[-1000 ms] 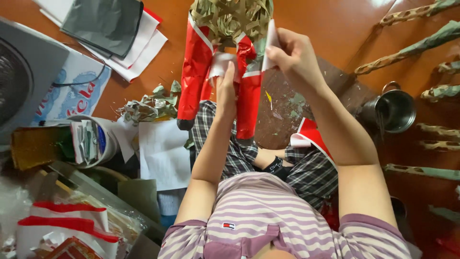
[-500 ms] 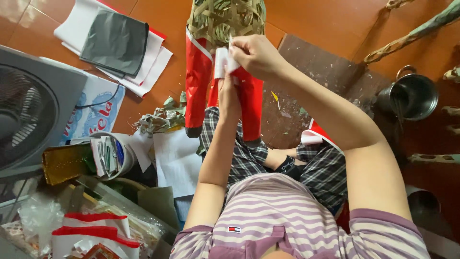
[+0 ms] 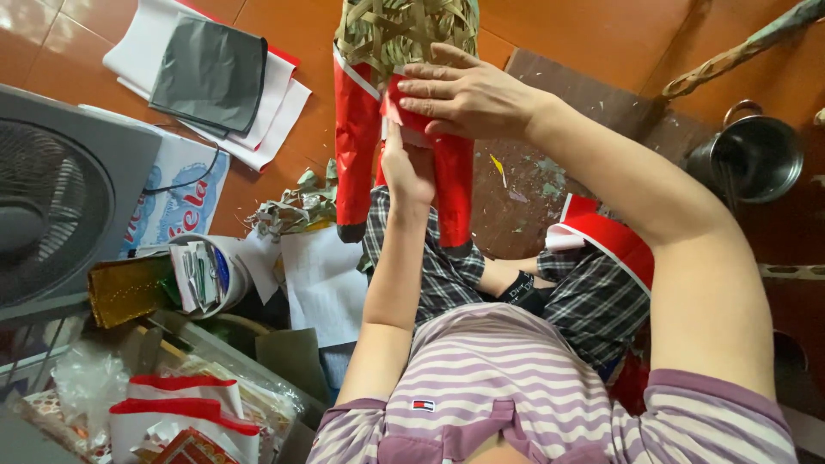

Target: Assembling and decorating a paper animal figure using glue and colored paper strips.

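Note:
A woven bamboo-strip figure (image 3: 404,30) stands in front of me, its two legs (image 3: 357,155) wrapped in red paper with white edging. My right hand (image 3: 468,99) lies across its front with fingers stretched out, pressing a small red paper piece (image 3: 397,113) against the frame where the legs meet. Below it, my left hand (image 3: 411,167) reaches up between the legs and holds the figure from beneath, fingertips at the same paper piece. The leg ends rest near my checked-cloth knees.
A grey box fan (image 3: 51,198) stands at left. Grey, white and red paper sheets (image 3: 215,77) lie on the orange tile floor. A white tub (image 3: 210,275), paper scraps (image 3: 292,206), a metal pot (image 3: 756,159), a dark board (image 3: 550,172) and red paper (image 3: 610,236) surround me.
My right hand has gone from pinching a paper piece above the legs to lying flat over it on the figure. My left hand has stayed between the legs.

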